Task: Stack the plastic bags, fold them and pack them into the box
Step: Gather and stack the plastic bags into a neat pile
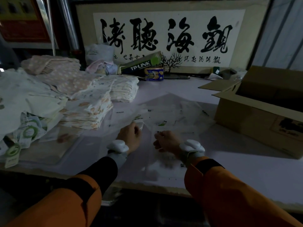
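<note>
The view is dim and underexposed, with the brightest patch on the calligraphy panel at the back, while the lower edge sinks almost into black. Soft shadows fall on the counter beneath the arms and beside the cardboard box. Wide-angle distortion bends the edges, and detail is soft and smeared throughout.

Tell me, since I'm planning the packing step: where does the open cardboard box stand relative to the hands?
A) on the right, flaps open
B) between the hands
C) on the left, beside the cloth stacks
A: the cardboard box stands at the table's right, flaps open, beyond the right hand.
</note>
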Tool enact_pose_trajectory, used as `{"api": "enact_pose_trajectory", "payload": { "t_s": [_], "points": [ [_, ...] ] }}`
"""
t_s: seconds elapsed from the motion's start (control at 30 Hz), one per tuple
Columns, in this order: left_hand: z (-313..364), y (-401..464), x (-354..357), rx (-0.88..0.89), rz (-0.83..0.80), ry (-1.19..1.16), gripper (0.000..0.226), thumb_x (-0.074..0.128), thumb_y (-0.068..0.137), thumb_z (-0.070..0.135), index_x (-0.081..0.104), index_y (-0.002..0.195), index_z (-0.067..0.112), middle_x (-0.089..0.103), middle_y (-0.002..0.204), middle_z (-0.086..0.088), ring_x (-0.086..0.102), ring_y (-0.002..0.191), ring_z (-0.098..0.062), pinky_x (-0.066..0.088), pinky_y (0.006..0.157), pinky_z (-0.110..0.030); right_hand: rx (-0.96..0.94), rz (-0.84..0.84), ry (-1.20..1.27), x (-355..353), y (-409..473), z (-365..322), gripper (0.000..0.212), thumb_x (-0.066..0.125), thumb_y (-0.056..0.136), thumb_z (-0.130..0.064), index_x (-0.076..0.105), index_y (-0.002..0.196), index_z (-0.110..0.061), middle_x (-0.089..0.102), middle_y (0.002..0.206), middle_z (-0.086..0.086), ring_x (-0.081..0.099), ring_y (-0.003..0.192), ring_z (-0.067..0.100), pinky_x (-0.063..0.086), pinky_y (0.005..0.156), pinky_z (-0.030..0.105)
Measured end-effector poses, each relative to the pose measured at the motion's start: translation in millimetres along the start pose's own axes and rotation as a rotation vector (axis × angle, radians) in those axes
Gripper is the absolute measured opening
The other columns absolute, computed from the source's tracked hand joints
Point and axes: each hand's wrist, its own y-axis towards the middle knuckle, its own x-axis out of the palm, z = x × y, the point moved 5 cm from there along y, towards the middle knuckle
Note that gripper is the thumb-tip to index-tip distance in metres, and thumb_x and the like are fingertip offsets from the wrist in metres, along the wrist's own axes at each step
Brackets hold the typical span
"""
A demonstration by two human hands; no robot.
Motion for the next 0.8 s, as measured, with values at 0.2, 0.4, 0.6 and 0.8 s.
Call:
{"api": "enact_pose_trajectory", "payload": {
  "t_s": [0.2, 0.4, 0.6, 0.8],
  "points": [
    [30.1, -7.8, 5.8, 0.117, -0.053, -0.153, 0.005, 0.066, 0.086, 0.016, 0.065, 0.081, 0.017, 0.069, 0.081, 0.002, 0.061, 0.073, -0.014, 0.036, 0.059, -0.003, 0.106, -0.109, 0.277, 3.9, -6.1, 0.6, 0.048, 0.040, 0.097, -0.047, 0.059, 0.106, -0.004, 0.068, 0.099, 0.016, 0.067, 0.083, 0.026, 0.056, 0.074, 0.034],
    [46.9, -10.6, 7.0, 0.130, -0.263, -0.202, 0.027, 0.062, 0.089, 0.012, 0.070, 0.114, 0.004, 0.069, 0.121, -0.010, 0.062, 0.112, -0.025, 0.042, 0.085, -0.014, 0.079, -0.028, 0.282, 1.7, -4.2, -7.8, 0.028, 0.049, 0.094, -0.035, 0.067, 0.084, -0.016, 0.066, 0.080, 0.009, 0.065, 0.079, 0.029, 0.059, 0.068, 0.041],
    [43.4, -11.2, 1.7, -0.009, -0.194, -0.290, 0.023, 0.058, 0.090, 0.017, 0.078, 0.081, 0.011, 0.069, 0.074, 0.000, 0.057, 0.059, 0.000, 0.038, 0.053, -0.001, -0.068, 0.140, 0.085, -22.7, -14.5, -10.9, 0.023, 0.051, 0.092, -0.010, 0.069, 0.093, 0.005, 0.063, 0.075, 0.017, 0.061, 0.066, 0.031, 0.054, 0.060, 0.039],
    [32.7, -9.8, 0.2, -0.062, -0.163, -0.160, 0.049, 0.045, 0.099, 0.030, 0.065, 0.056, 0.018, 0.073, 0.072, -0.004, 0.067, 0.068, -0.020, 0.052, 0.079, -0.026, -0.178, 0.256, 0.188, -55.7, -21.5, -24.2, 0.028, 0.043, 0.095, -0.010, 0.060, 0.073, -0.008, 0.058, 0.075, 0.010, 0.053, 0.068, 0.023, 0.047, 0.068, 0.032]
  ]
}}
